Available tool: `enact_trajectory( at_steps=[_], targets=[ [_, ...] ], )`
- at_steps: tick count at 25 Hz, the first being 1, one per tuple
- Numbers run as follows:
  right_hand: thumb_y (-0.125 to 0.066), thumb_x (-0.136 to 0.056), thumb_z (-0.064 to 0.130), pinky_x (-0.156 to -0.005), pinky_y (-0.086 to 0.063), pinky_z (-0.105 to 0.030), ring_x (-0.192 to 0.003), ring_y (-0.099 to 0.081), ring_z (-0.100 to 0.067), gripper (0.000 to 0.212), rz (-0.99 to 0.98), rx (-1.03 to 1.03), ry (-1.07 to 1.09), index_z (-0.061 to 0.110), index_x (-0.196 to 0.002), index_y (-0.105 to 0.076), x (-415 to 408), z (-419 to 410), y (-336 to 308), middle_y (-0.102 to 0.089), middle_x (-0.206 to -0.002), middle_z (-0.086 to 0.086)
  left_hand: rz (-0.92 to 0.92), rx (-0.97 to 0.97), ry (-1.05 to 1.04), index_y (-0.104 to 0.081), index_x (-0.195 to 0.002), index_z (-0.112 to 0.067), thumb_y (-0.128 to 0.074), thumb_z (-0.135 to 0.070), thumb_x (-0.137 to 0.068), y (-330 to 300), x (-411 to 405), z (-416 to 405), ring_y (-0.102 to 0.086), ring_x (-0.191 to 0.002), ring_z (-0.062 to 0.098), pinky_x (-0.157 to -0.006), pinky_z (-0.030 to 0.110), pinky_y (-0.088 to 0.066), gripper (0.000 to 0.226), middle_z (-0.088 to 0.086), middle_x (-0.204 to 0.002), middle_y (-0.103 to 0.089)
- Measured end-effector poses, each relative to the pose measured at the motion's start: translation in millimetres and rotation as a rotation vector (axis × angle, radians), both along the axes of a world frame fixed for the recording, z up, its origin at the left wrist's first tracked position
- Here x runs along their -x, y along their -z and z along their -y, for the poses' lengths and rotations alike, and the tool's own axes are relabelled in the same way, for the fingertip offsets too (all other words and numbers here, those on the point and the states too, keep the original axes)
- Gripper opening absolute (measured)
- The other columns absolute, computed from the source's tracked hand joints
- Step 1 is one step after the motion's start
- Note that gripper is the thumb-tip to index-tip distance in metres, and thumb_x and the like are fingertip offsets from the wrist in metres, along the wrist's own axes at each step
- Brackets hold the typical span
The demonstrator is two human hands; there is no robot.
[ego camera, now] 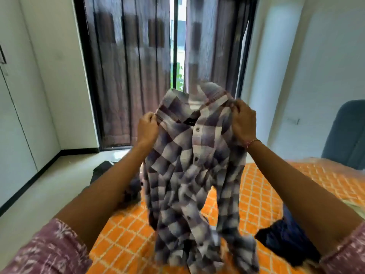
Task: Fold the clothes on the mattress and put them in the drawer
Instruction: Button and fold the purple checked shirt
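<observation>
In the head view, a checked shirt (189, 165) is held up in the air between the two hands, above the mattress (262, 196), which is covered by an orange sheet with a white lattice pattern. The left shoulder area of the shirt is pinched by the left hand (147, 128), whose fingers are curled round the cloth near the collar edge, while the other shoulder is gripped by the right hand (244, 123), with fingertips closed on the seam; a thin thread band is worn at that wrist. The shirt hangs down from both grips, its lower hem reaching the mattress and bunching there in front of the person. A small dark label (191, 121) is seen inside the collar, but its writing is too blurred to be read. The cloth is patterned in grey, purple-brown and white squares, the front placket is turned toward the camera, and several dark and pale buttons are lined down it. The fabric is blurred and crumpled, with one sleeve drooping at the left. A dark blue garment (284, 242) lies on the mattress just beside the right forearm, and another dark garment (102, 171) lies beyond the left forearm, near the edge of the mattress. Dark curtains (128, 66) are drawn over the window behind.
</observation>
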State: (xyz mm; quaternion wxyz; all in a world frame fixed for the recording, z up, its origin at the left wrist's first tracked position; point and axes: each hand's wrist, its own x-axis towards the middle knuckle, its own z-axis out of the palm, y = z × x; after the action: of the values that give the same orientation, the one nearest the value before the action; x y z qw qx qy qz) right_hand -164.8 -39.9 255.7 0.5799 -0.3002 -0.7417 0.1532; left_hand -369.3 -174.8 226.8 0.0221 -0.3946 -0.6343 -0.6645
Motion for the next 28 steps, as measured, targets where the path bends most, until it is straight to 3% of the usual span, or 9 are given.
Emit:
enact_trajectory(
  at_steps=[2,4,7,9,13,18,20,23,28],
  targets=[
    [-0.056,-0.095,0.017,-0.062,-0.041,-0.022,-0.065,-0.050,-0.011,0.020,-0.004,0.014,-0.153,0.003,-0.081,-0.060,-17,0,-25,-0.060,-0.077,-0.009,0.040,-0.024,0.210,-0.055,-0.066,-0.016,-0.060,-0.012,-0.092,-26,-2,10,-0.049,-0.062,0.007,-0.059,0.024,-0.040,0.026,-0.005,-0.062,-0.055],
    [-0.065,-0.088,0.009,-0.059,-0.043,-0.014,-0.067,-0.051,-0.007,0.016,0.385,0.229,-0.403,0.010,-0.071,-0.063,-45,-2,-33,-0.058,-0.070,0.001,-0.090,0.265,0.385,-0.059,-0.066,-0.014,-0.072,-0.014,-0.083,-28,7,28,-0.047,-0.054,0.002,-0.054,0.022,-0.038,0.021,-0.006,-0.057,-0.054],
    [-0.069,-0.084,0.007,-0.057,-0.043,-0.013,-0.076,-0.058,-0.018,0.006,0.911,0.252,-0.250,0.009,-0.080,-0.072,-69,-9,-20,-0.066,-0.077,-0.006,-0.578,0.720,0.265,-0.063,-0.074,-0.009,-0.074,-0.017,-0.080,-14,11,32,-0.051,-0.068,0.013,-0.063,0.030,-0.037,0.015,0.003,-0.070,-0.057],
    [-0.061,-0.086,0.005,-0.072,-0.047,-0.029,-0.088,-0.062,-0.029,0.017,0.829,-0.026,0.031,0.005,-0.098,-0.074,-62,-8,-13,-0.070,-0.093,-0.016,-0.789,0.520,-0.015,-0.052,-0.066,-0.015,-0.071,-0.015,-0.080,-15,-7,23,-0.050,-0.069,0.020,-0.060,0.033,-0.036,0.024,0.003,-0.069,-0.052],
    [-0.051,-0.086,0.001,-0.065,-0.039,-0.032,-0.089,-0.058,-0.038,0.027,0.484,-0.322,0.373,0.011,-0.099,-0.072,-71,13,-7,-0.066,-0.086,-0.017,-0.490,0.250,0.097,-0.039,-0.059,-0.019,-0.062,0.003,-0.077,-14,-10,23,-0.043,-0.061,0.017,-0.056,0.030,-0.028,0.036,0.001,-0.060,-0.042],
    [-0.033,-0.100,0.011,-0.064,-0.032,-0.033,-0.077,-0.051,-0.032,0.017,0.368,0.086,0.267,0.003,-0.101,-0.048,-56,16,5,-0.053,-0.084,-0.013,-0.889,0.488,-0.302,-0.047,-0.082,-0.008,-0.050,0.000,-0.084,7,-16,30,-0.059,-0.077,0.040,-0.056,0.037,-0.030,0.009,0.019,-0.084,-0.059],
    [-0.041,-0.099,0.014,-0.063,-0.032,-0.033,-0.070,-0.046,-0.024,0.015,0.157,0.129,0.113,0.005,-0.089,-0.048,-52,9,-5,-0.051,-0.077,-0.005,-0.626,0.397,-0.312,-0.052,-0.078,-0.004,-0.044,0.004,-0.084,-5,-19,24,-0.062,-0.074,0.042,-0.053,0.035,-0.034,0.013,0.023,-0.081,-0.061],
    [-0.061,-0.082,0.003,-0.053,-0.031,-0.027,-0.063,-0.044,-0.021,0.015,0.351,-0.017,0.050,0.005,-0.072,-0.049,-65,-3,-17,-0.051,-0.067,-0.006,-0.019,0.252,-0.026,-0.061,-0.079,-0.004,-0.036,0.004,-0.089,-12,-8,16,-0.066,-0.048,0.017,-0.035,0.027,-0.042,0.027,0.018,-0.071,-0.061],
    [-0.048,-0.082,-0.004,-0.062,-0.038,-0.034,-0.082,-0.056,-0.039,0.012,0.623,-0.039,0.280,0.006,-0.087,-0.051,-80,-20,-10,-0.061,-0.092,-0.025,-0.561,0.594,0.020,-0.042,-0.045,-0.019,-0.077,-0.014,-0.075,0,2,27,-0.038,-0.049,0.012,-0.047,0.026,-0.025,0.046,-0.004,-0.046,-0.037]
  ],
)
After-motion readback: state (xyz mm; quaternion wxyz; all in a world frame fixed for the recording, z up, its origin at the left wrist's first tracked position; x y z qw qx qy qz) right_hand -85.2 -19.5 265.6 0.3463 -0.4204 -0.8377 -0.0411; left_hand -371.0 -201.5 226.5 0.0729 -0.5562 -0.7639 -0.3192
